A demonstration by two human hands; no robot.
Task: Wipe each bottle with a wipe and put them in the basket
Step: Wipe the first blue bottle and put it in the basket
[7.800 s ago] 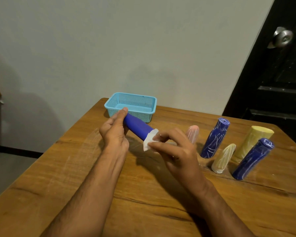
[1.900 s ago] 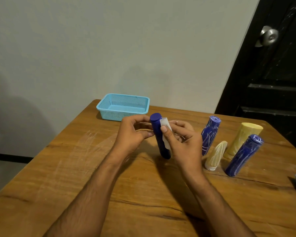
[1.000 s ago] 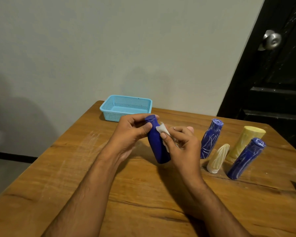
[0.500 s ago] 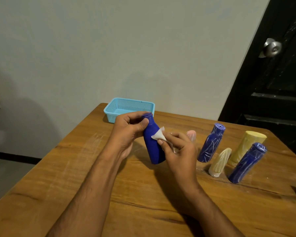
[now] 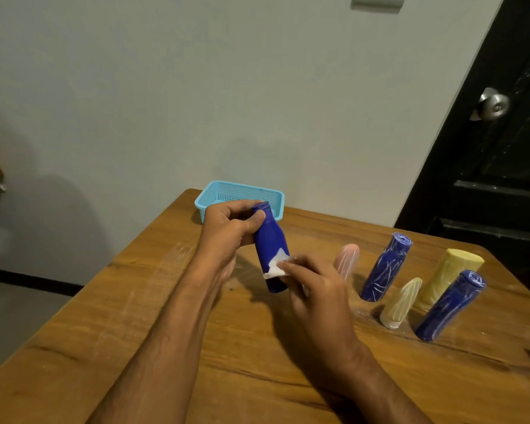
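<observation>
Where fingers (image 5: 294,267) pinch, wipe (image 5: 276,266) half-hidden.

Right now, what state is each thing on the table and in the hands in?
Plain blue bottle: held off the table, tilted, being wiped.
Wipe: pressed on that bottle.
Left hand: grips the bottle's neck.
Right hand: pinches the wipe.
Basket: nothing visible inside.
Two streaked blue bottles: standing, unwiped.
Yellow bottle, cream bottle, pink bottle: standing, streaked.

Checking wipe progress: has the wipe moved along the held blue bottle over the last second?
Yes. The wipe slid from near the neck down toward the base of the blue bottle, away from the basket.
</observation>
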